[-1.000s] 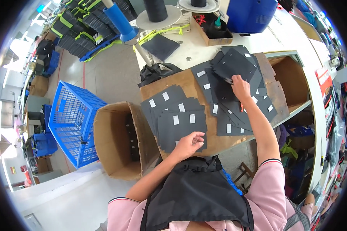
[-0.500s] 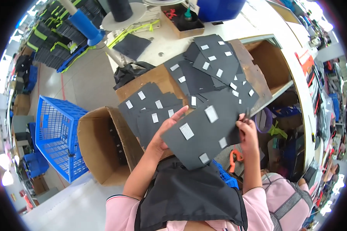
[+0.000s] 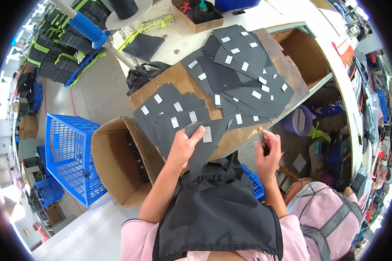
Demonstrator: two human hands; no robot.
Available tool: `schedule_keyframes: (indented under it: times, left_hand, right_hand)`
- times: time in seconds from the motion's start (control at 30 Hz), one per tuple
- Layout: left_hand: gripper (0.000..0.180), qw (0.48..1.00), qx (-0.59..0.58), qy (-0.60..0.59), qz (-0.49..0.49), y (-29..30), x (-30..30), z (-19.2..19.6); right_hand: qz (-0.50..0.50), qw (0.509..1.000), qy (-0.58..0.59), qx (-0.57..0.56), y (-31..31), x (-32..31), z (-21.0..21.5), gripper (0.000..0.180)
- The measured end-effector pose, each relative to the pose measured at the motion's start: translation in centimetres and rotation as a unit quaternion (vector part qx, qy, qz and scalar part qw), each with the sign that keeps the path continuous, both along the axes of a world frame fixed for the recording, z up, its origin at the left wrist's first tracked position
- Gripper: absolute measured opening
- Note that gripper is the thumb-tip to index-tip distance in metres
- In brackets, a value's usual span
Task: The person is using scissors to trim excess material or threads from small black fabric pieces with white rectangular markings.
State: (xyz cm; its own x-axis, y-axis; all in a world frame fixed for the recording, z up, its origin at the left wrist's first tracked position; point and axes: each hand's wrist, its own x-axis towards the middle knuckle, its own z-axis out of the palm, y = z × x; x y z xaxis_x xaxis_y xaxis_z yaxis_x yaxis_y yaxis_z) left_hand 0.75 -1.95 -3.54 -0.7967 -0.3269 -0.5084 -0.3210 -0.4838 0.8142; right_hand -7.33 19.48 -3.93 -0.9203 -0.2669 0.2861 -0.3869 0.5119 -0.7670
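We find one white-labelled dark-grey panel [image 3: 204, 151] pinched and bent in the left hand [image 3: 184, 147] near the front of the left stack [image 3: 166, 115] — a handling step, we judge, next calling for flattening — and cannot tell what, if anything, the blurred right hand [image 3: 268, 154] grips

On the board [image 3: 172, 80], a panel stack [image 3: 165, 114] lies left and a panel spread [image 3: 226, 78] right; a carton [image 3: 113, 167], then a crate [image 3: 88, 152], stand farther left; behind, an open box [image 3: 210, 23] rests on the table [image 3: 188, 40].

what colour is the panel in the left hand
The panel is dark grey with a white label, seen in the head view.
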Motion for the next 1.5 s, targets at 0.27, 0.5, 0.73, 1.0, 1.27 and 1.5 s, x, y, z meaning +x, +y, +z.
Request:
schedule_keyframes:
  times: [0.27, 0.5, 0.73, 1.0, 1.27, 1.5]
  left_hand:
    - [0.025, 0.999, -0.026, 0.021, -0.005, 0.7, 0.8, 2.1]
    - [0.029, 0.992, -0.12, 0.016, -0.035, 0.7, 0.8, 1.9]
    - [0.029, 0.99, -0.118, -0.017, -0.071, 0.7, 1.0, 2.3]
    - [0.025, 0.97, -0.21, 0.026, -0.117, 0.4, 1.0, 0.9]
    - [0.028, 0.994, 0.065, 0.021, -0.083, 0.8, 0.3, 2.4]
    - [0.026, 0.995, 0.072, -0.046, -0.045, 0.6, -0.1, 2.1]
  right_hand:
    - [0.231, 0.971, 0.062, 0.027, -4.5, 0.4, 2.6, 0.035]
    - [0.237, 0.959, 0.144, 0.053, -5.0, 0.4, 2.5, 0.032]
    - [0.224, 0.966, 0.127, 0.03, -4.9, 0.7, 2.7, 0.032]
    - [0.28, 0.936, -0.213, -0.022, -3.7, -4.5, 3.6, 0.024]
    - [0.335, 0.842, -0.416, -0.083, -2.7, -4.1, 2.2, 0.011]
    - [0.154, 0.98, -0.068, -0.101, -3.6, -0.1, 2.0, 0.029]
